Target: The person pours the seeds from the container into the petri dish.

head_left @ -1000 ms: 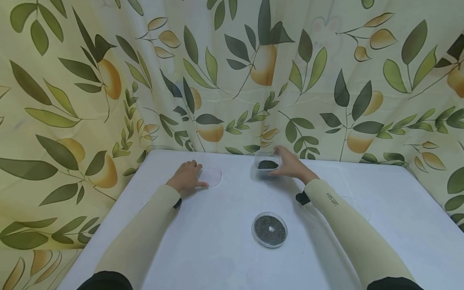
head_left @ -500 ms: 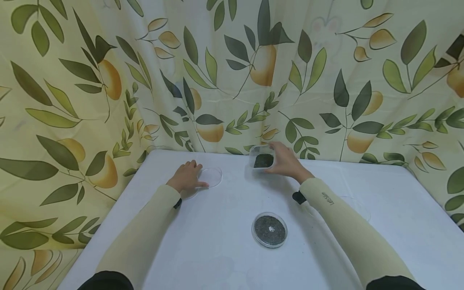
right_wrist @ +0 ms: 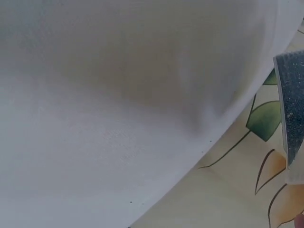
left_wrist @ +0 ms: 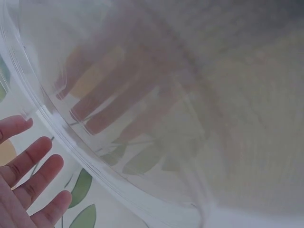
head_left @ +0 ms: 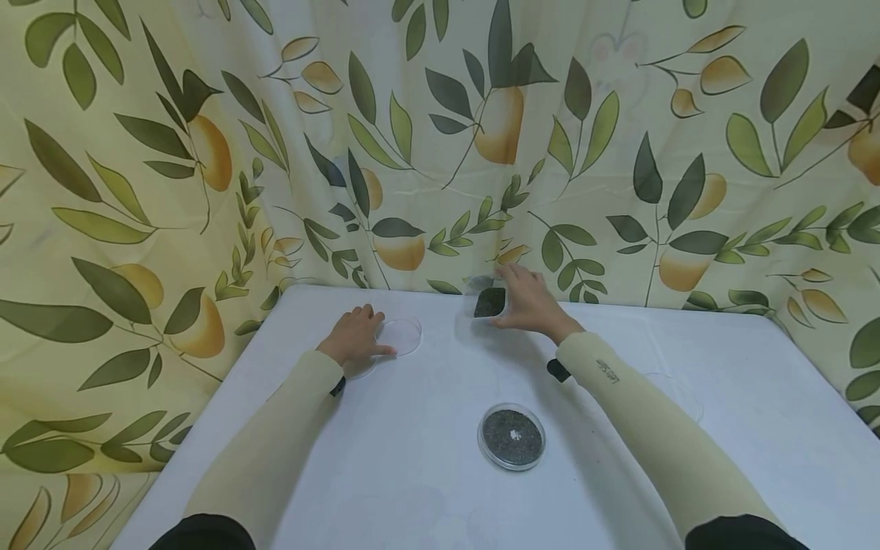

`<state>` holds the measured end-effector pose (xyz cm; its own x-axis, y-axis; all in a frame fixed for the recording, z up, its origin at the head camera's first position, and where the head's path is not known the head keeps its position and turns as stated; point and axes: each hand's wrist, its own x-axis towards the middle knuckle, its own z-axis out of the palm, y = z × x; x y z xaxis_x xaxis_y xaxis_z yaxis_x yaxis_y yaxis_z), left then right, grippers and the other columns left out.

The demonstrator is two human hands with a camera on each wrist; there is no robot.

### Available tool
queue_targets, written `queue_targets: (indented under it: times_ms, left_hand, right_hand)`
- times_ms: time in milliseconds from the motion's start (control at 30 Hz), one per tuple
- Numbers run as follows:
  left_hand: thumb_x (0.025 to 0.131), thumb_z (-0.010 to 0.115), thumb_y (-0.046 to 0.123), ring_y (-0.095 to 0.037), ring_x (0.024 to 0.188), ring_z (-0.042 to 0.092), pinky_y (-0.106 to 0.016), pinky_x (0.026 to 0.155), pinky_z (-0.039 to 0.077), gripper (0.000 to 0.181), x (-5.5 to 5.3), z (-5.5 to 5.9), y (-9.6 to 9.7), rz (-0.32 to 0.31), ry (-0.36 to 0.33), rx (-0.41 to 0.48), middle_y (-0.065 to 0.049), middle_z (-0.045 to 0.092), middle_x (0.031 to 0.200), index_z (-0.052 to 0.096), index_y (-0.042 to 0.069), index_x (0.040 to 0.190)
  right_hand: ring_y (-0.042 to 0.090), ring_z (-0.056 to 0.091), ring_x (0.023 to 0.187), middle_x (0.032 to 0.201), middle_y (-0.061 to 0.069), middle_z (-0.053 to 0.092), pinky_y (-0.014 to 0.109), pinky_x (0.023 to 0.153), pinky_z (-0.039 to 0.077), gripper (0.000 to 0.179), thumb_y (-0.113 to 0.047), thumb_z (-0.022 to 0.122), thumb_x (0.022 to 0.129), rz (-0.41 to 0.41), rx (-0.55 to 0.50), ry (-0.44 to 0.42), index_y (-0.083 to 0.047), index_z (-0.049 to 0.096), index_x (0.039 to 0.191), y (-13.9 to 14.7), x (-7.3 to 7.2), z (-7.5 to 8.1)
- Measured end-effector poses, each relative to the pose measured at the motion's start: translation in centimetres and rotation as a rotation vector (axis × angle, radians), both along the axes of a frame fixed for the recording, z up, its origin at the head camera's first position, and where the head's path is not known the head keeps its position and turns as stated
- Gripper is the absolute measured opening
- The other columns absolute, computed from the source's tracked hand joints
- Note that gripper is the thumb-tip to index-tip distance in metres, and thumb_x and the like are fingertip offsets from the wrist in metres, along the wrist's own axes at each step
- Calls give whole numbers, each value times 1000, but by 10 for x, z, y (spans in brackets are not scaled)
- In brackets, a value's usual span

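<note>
My right hand (head_left: 536, 304) grips a small clear plastic box (head_left: 490, 303) with dark green-black grains in it, at the table's far edge. The box is tilted, its opening turned toward me; in the right wrist view, part of the box (right_wrist: 292, 102) shows at the right edge. At the left, my left hand (head_left: 355, 336) lies beside a clear round dish (head_left: 400, 337), thumb and fingers spread. A second clear rim shows partly under that hand. In the left wrist view, clear plastic (left_wrist: 142, 156) fills the middle, and the fingers (left_wrist: 38, 183) look relaxed and extended.
A round clear dish of dark grains (head_left: 512, 437), with a small white spot at its middle, sits nearer to me. Beside the right forearm lies a faint clear round outline (head_left: 677, 393). A leaf-and-fruit patterned curtain (head_left: 440, 153) hangs behind the white table (head_left: 385, 473).
My right hand has moved left with the box, which has tipped further so more of the grains show. The left hand and the dishes have not moved.
</note>
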<state>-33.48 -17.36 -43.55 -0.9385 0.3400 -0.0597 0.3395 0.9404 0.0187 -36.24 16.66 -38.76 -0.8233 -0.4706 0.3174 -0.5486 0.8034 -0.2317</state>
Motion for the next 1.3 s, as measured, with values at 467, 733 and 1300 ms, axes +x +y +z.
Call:
queue_targets:
  times_ms: [467, 733, 1300]
  left_hand:
    - [76, 62, 65, -30, 108, 48, -46, 96, 43, 83, 1, 1, 1, 2, -2, 7, -16, 49, 122, 46, 7, 133]
    - [76, 62, 65, -29, 108, 48, -46, 95, 43, 83, 3, 2, 1, -2, -2, 7, -16, 48, 122, 46, 7, 133]
    - [77, 61, 65, -30, 107, 48, -46, 94, 43, 82, 3, 3, 1, 0, -6, 8, -16, 49, 121, 46, 6, 133]
  right_hand:
    - [35, 44, 124, 132, 19, 49, 58, 99, 33, 96, -43, 84, 60, 23, 104, 90, 0, 40, 134, -21, -2, 7]
    - [32, 44, 124, 130, 16, 50, 57, 103, 32, 94, -43, 84, 61, 31, 96, 89, -3, 40, 134, -41, -2, 11]
    - [31, 45, 122, 129, 15, 50, 59, 100, 36, 94, -39, 84, 60, 36, 171, 172, -5, 40, 135, -78, -3, 16]
